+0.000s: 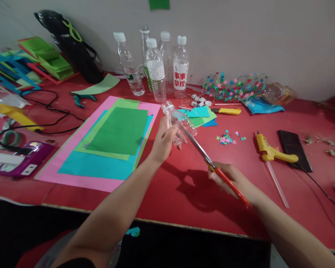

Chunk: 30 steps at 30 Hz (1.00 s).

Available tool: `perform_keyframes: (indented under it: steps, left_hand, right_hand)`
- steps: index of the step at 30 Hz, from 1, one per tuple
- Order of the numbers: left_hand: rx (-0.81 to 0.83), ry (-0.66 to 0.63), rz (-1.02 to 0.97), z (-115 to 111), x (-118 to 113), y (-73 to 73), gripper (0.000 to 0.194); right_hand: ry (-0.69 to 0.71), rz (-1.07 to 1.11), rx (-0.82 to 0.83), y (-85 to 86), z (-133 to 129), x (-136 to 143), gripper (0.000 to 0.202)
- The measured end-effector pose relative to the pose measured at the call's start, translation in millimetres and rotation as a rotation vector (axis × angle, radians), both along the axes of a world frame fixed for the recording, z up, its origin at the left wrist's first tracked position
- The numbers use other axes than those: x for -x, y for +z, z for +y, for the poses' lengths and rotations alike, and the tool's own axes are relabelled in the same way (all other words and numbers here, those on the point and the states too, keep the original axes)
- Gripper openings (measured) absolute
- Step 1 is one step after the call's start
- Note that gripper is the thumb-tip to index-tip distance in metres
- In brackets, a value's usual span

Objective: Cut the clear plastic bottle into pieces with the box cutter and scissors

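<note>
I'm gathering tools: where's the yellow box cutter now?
The box cutter lies right of centre in the head view, on the red table between paper scraps and a blue packet.

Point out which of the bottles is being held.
The clear bottle in the left hand, with the scissors pointed at it. The five upright bottles stand by the wall, in nobody's fingers.

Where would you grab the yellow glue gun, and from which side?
Probably by the handle, from above on the right: the glue gun lies on its side, handle jutting rightward, away from the nozzle and the glue stick behind.
</note>
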<state>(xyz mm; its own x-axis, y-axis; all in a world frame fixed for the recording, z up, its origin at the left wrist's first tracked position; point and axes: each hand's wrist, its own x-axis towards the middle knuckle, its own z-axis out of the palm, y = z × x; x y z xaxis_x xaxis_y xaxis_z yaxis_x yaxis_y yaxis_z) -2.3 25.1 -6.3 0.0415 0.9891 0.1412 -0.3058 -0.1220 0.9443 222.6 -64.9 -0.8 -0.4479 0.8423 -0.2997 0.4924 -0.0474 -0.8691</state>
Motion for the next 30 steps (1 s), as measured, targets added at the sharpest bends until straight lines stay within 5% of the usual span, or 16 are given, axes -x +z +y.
perform_keyframes:
  steps: [30]
  left_hand:
    - [-0.033,0.042,0.073,-6.5,-5.2,1.8,0.027]
  right_hand:
    - [-0.028,0.031,0.021,-6.7,-1.3,0.3,0.05]
